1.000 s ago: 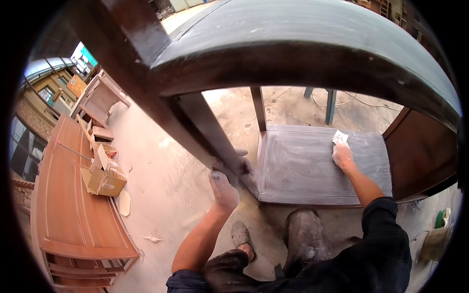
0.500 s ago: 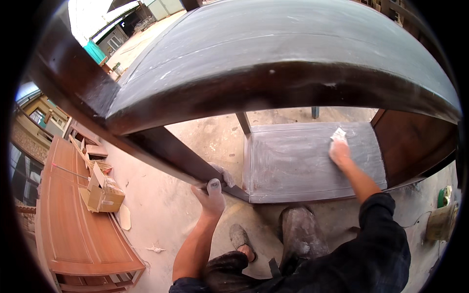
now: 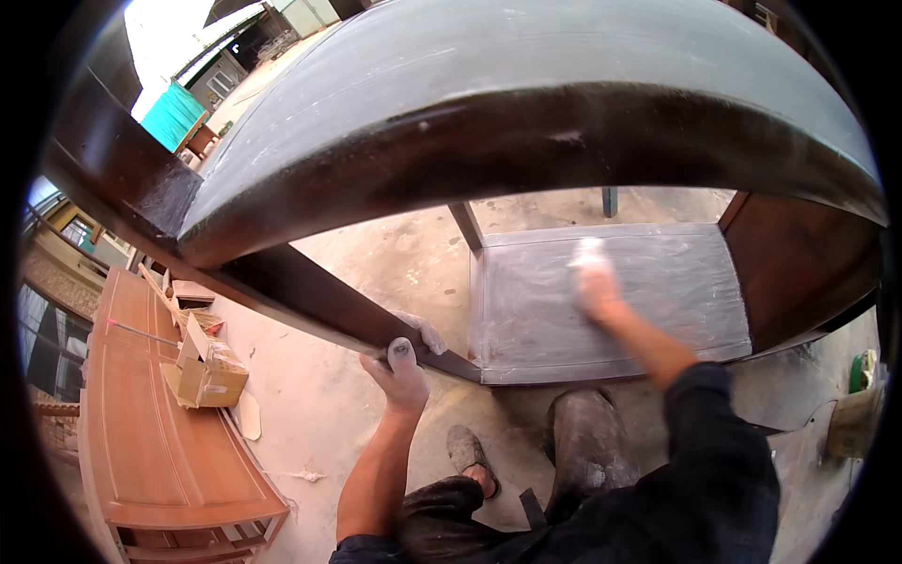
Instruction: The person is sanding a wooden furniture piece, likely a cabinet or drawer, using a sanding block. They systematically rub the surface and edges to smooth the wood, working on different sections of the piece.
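A dark brown wooden furniture frame (image 3: 564, 141) with a dust-streaked grey upper panel (image 3: 526, 47) stands in front of me. My left hand (image 3: 402, 369) is wrapped round its slanting dark post (image 3: 319, 293), near the lower end. Down inside the frame lies a lower grey panel (image 3: 676, 301), covered in whitish swirls. Over the middle of this panel my right hand (image 3: 597, 285) is pressing a small white pad (image 3: 590, 252), blurred by motion. Whether the pad is cloth or abrasive paper I cannot tell. White dust coats both hands.
An orange-brown panelled piece of furniture (image 3: 160, 404) lies at the left, with an open cardboard box (image 3: 211, 373) beside it. A bucket (image 3: 853, 418) stands at the far right. My knee (image 3: 590, 437) is close to the lower panel's front edge.
My right hand has swept left across the lower panel with the white pad. The left hand keeps its hold on the post, and the whole view has shifted slightly.
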The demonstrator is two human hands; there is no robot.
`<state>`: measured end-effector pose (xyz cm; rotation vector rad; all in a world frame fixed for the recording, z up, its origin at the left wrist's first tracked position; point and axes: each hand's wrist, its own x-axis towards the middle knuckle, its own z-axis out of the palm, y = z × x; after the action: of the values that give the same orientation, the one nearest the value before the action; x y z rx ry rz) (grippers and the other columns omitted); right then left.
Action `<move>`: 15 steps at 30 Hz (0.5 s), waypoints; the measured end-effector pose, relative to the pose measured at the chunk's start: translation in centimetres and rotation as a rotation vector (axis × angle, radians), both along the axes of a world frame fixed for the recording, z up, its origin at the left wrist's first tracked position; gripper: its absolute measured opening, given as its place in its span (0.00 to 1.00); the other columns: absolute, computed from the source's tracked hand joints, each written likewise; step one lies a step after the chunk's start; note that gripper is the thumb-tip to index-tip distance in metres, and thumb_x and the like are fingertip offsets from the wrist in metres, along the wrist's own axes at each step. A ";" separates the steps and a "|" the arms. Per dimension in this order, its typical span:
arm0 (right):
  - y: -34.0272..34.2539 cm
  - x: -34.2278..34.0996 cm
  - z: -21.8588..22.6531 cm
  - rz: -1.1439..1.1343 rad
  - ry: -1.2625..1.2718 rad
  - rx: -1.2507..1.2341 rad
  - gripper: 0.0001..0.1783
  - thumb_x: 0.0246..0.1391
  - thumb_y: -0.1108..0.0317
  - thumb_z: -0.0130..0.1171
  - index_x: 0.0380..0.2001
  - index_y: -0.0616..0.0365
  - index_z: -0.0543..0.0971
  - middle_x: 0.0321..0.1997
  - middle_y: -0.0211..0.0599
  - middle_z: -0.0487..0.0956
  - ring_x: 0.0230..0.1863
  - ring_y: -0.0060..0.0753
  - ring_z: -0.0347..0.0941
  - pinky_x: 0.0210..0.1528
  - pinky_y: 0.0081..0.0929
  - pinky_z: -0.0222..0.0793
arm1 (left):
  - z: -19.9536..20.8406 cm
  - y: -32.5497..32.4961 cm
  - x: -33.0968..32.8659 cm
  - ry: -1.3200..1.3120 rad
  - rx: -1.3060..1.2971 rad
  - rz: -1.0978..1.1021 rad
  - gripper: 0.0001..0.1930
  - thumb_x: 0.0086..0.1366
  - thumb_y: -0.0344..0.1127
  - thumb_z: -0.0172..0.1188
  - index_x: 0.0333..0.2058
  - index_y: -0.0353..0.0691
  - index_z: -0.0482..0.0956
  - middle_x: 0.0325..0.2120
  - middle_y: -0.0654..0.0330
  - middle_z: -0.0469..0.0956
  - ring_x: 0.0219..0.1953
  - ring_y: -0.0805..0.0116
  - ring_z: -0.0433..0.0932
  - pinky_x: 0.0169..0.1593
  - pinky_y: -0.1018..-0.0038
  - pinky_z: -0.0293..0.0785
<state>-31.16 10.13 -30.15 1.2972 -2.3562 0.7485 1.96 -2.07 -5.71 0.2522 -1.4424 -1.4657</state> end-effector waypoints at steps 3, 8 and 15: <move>-7.4 3.5 -1.3 0.091 -0.083 0.175 0.20 0.57 0.71 0.44 0.47 0.70 0.77 0.47 0.59 0.78 0.51 0.56 0.74 0.58 0.43 0.69 | -0.2 0.6 -1.9 -0.004 0.018 -0.056 0.20 0.68 0.45 0.58 0.35 0.29 0.70 0.21 0.53 0.74 0.23 0.64 0.74 0.28 0.69 0.74; 4.3 -2.6 0.3 0.159 -0.268 0.141 0.17 0.59 0.67 0.44 0.41 0.67 0.79 0.41 0.58 0.79 0.40 0.58 0.77 0.48 0.48 0.73 | -0.4 0.3 1.1 -0.033 0.019 0.046 0.20 0.68 0.45 0.57 0.35 0.29 0.70 0.21 0.53 0.74 0.23 0.64 0.74 0.28 0.69 0.74; -5.9 6.8 2.2 0.083 -0.296 0.273 0.18 0.56 0.72 0.47 0.46 0.67 0.78 0.53 0.62 0.76 0.58 0.57 0.70 0.60 0.48 0.68 | -0.3 0.1 -0.5 -0.022 -0.002 0.017 0.21 0.68 0.47 0.57 0.35 0.29 0.70 0.21 0.53 0.74 0.22 0.64 0.74 0.28 0.69 0.74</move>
<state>-24.31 4.26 -27.90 1.4912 -2.7326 0.7030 1.49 -2.01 -5.98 0.2796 -1.4562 -1.4516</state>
